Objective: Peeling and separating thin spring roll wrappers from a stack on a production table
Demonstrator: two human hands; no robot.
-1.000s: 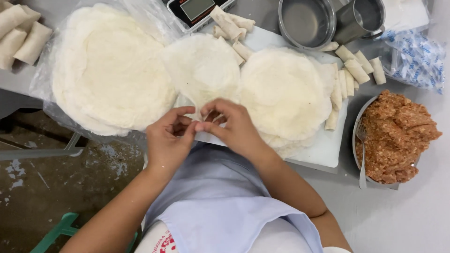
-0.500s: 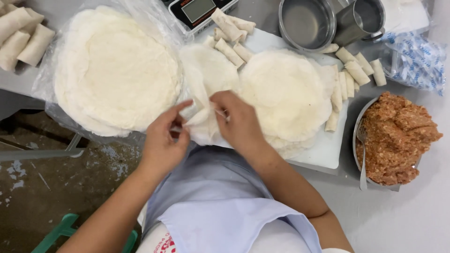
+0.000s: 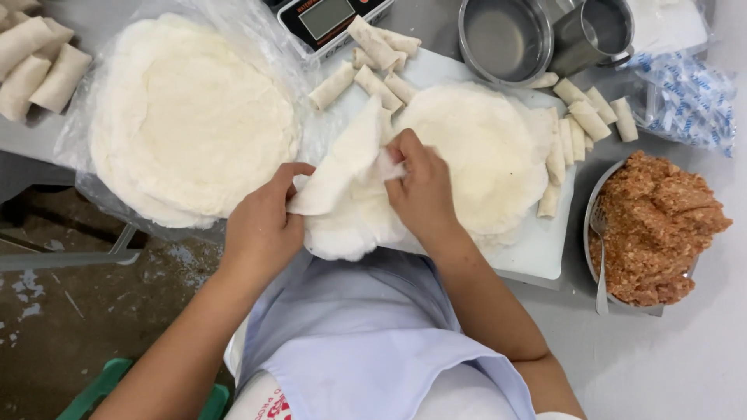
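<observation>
— How's the grip on both sides?

— Both pinch the same thin white wrapper (image 3: 342, 167). The left hand (image 3: 261, 225) has its fingers closed on the lower corner of the folded flap; the right hand (image 3: 420, 187) nips the upper edge between thumb and fingertips.

— What has changed from half a second ago?

— The flap was small and bunched between the hands then; now it is lifted and drawn out into a long fold slanting up toward the rolls (image 3: 373, 70). The hands sit further apart.

— Where does the wrapper lie?

— On the white cutting board (image 3: 545, 249) on the table (image 3: 700, 365), just left of the round wrapper stack (image 3: 482, 155).

— Anything unclear?

— Whether filling sits under the fold; the right palm hides that. The bowl of minced meat (image 3: 654, 225) stands well apart.
</observation>
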